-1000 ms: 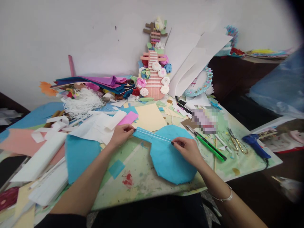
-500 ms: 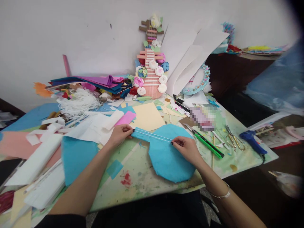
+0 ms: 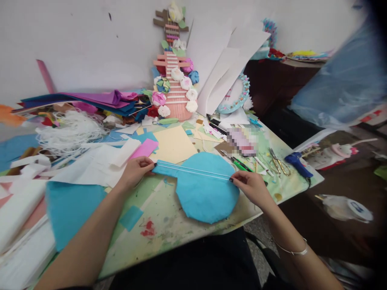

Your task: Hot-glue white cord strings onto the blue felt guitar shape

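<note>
Green and paint-splashed, that's the table [image 3: 130, 247], paper heaped along its left. Up at the back, against the wall [image 3: 90, 40], stands a pink instrument model [image 3: 178, 108] decked in flowers. And front and centre, a flat blue lute shape [image 3: 208, 197] on the tabletop, near the front edge, its narrow neck pointing left! Left hand [image 3: 136, 171] at the neck's end, thumb and fingers pinched together on the white strings [image 3: 193, 170]; right hand [image 3: 249, 185] at the round body's right edge, fingertips clamped on them too. Blue corded tool [image 3: 298, 163] off right, gold-handled scissors [image 3: 279, 164] just beside it. Thinnest of all, the two strings run straight across the blue, hand to hand.
</note>
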